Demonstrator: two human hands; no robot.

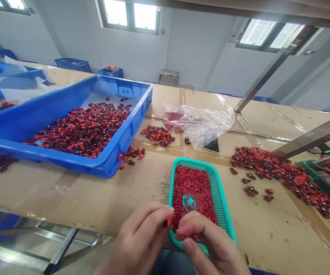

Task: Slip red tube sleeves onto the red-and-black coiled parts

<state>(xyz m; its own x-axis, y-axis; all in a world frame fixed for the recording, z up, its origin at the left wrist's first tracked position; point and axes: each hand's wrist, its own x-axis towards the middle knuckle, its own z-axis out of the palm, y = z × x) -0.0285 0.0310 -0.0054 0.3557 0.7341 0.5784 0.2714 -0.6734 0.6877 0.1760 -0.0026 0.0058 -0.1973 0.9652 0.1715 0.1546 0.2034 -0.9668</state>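
My left hand (142, 240) is at the near edge of the table, its fingertips pinched on a small red and black part (169, 221). Beside it, my right hand (210, 244) has its fingers curled over the near end of a teal mesh basket (223, 202); a small red piece shows at its thumb tip. The basket is full of small red tubes (192, 189). The two hands nearly touch at the fingertips.
A large blue tray (53, 114) with several red and black parts stands at the left. Loose heaps of the same parts (279, 172) lie to the right and behind (157, 135). A clear plastic bag (202, 122) and a phone (211, 145) lie behind the basket.
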